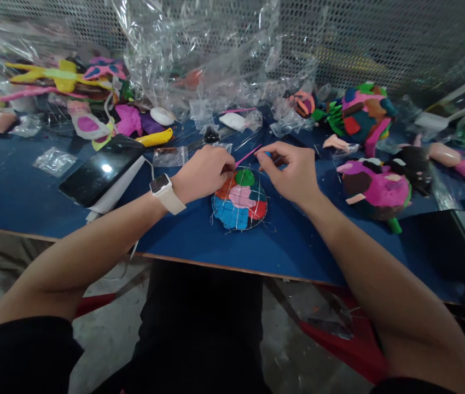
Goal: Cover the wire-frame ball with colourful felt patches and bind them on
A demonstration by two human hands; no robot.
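A round wire-mesh disc (239, 205) packed with patches of blue, red, orange, pink and green clay lies on the blue table (19, 191). My left hand (203, 172), with a white watch on its wrist, rests on the disc's upper left edge, fingers curled and pressed on the orange clay. My right hand (288, 171) hovers just right of the disc, fingers pinched on a small blue piece of clay (268, 155). A thin pink stick (248, 156) lies between the two hands.
A black phone (101, 169) lies on white paper at the left. Crumpled clear plastic (199, 60) fills the back. Multicoloured clay figures (374, 186) stand at the right, with more clay shapes (62, 76) at the back left. The table's front edge runs just below the disc.
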